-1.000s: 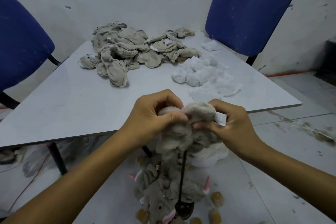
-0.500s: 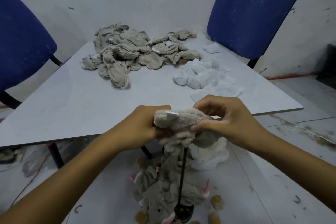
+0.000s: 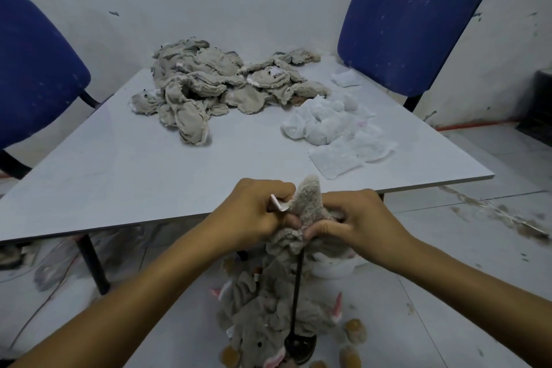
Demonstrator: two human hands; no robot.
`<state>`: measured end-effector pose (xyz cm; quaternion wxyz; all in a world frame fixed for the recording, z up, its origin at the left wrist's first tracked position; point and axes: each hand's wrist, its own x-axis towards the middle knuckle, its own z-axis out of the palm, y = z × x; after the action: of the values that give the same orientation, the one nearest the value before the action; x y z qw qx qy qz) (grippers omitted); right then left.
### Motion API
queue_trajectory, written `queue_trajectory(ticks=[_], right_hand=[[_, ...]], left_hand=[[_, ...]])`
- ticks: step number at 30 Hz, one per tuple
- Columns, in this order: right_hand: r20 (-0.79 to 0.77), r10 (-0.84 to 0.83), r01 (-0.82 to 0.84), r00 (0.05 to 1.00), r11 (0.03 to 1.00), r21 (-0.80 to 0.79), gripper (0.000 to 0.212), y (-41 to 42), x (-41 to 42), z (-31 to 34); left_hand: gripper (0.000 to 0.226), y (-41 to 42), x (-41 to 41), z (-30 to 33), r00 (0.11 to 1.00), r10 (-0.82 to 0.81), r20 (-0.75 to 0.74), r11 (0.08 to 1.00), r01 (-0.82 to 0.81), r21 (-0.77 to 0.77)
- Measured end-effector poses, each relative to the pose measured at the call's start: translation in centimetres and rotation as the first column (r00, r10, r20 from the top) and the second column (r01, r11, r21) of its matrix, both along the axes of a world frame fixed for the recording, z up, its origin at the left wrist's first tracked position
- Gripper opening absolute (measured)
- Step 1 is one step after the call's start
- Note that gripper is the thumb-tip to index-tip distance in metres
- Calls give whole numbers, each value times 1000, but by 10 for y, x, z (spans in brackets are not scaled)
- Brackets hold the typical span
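Observation:
A beige plush toy skin sits over the top of a thin black rod that rises from a dark round base. My left hand grips the skin's left side, where a small white label sticks out between the fingers. My right hand pinches the skin's right side with curled fingers. A pointed fuzzy tip stands up between the two hands. The rod's upper end is hidden inside the fabric.
A white table holds a heap of beige inside-out skins and a pile of white pouches. More plush skins lie below my hands. Blue chairs stand at left and right.
Both hands have worked the skin around on the rod: the white label went from the right side to the left, and a pointed tip now sticks up between them.

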<state>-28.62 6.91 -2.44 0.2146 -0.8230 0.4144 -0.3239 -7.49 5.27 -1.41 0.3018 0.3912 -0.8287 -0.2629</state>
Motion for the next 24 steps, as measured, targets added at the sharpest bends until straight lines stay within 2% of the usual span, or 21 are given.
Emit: queue_trajectory(ticks=[2, 4, 6, 7, 9, 11, 12, 13, 14, 15, 16, 17, 18, 19, 21, 24], right_hand=[[0, -3, 3, 1000, 1000, -8, 22, -2, -2, 0], [-7, -3, 3, 1000, 1000, -5, 34, -1, -4, 2], [65, 7, -8, 998, 1000, 5, 30, 2, -4, 16], [140, 14, -14, 990, 1000, 1, 25, 2, -5, 28], [288, -3, 22, 957, 998, -63, 34, -10, -6, 57], [356, -35, 84, 934, 989, -124, 39, -33, -5, 83], [332, -78, 122, 940, 986, -115, 37, -45, -4, 90], [262, -139, 168, 955, 981, -93, 34, -57, -3, 89], [147, -214, 226, 966, 971, -77, 32, -68, -3, 83], [1, -280, 279, 960, 958, -67, 32, -77, -4, 73], [-175, -308, 304, 935, 951, -51, 34, -84, -6, 61], [-356, -287, 296, 889, 955, -30, 36, -87, -7, 50], [-505, -240, 274, 829, 962, -6, 39, -88, -9, 42], [-586, -207, 259, 784, 966, 6, 42, -90, -10, 37], [-578, -202, 262, 791, 965, 22, 49, -92, -14, 39], [-581, -147, 214, 801, 976, 48, 62, -97, -22, 45]], left_hand=[[20, -1, 2, 1, 1000, -20, 1, 1000, 20, 11], [26, 0, 6, 4, 998, -20, -57, 996, 25, 86], [26, 1, 7, 14, 969, 2, -246, 990, 32, 135], [26, -1, 5, 23, 934, 19, -357, 994, 22, 110], [29, -11, 5, 42, 861, 99, -499, 995, -99, 26], [27, -26, 13, 61, 783, 220, -582, 971, -233, 54], [20, -34, 19, 64, 771, 293, -566, 953, -285, 105], [9, -41, 26, 62, 787, 376, -488, 925, -349, 151], [19, -47, 34, 55, 813, 486, -322, 874, -457, 164], [36, -51, 42, 45, 814, 571, -105, 820, -560, 120], [47, -53, 49, 34, 794, 604, 64, 795, -606, 14], [49, -53, 51, 25, 786, 601, 148, 799, -589, -117], [44, -53, 51, 19, 809, 564, 165, 821, -527, -218], [36, -54, 50, 15, 846, 511, 152, 845, -461, -273], [21, -62, 43, 16, 895, 423, 143, 885, -373, -280], [15, -72, 30, 19, 899, 415, 137, 895, -377, -238]])
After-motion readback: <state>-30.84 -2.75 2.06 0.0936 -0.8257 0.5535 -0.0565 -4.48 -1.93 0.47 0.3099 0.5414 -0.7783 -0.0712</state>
